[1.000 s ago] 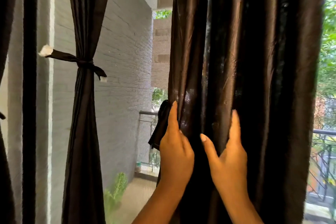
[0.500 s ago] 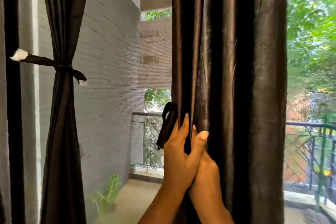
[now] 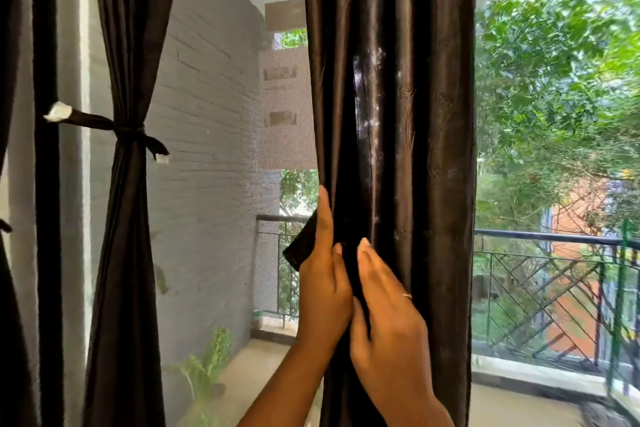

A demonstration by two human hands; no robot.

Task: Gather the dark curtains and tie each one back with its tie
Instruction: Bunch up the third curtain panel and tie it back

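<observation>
Balcony: grey brick wall, railing, trees beyond. At left hangs a tied curtain. Before you the middle curtain hangs bunched and untied. Your left hand presses its left edge, index straight, the tie poking out behind; whether it grips, I cannot tell. Your right hand lies flat alongside, probably keeping the folds together. Half a second ago it was tucked behind the left.

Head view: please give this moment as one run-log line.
stage: gathering | left hand: at near curtain edge, beside loose tie | right hand: flat on folds | far curtain: tied
</observation>
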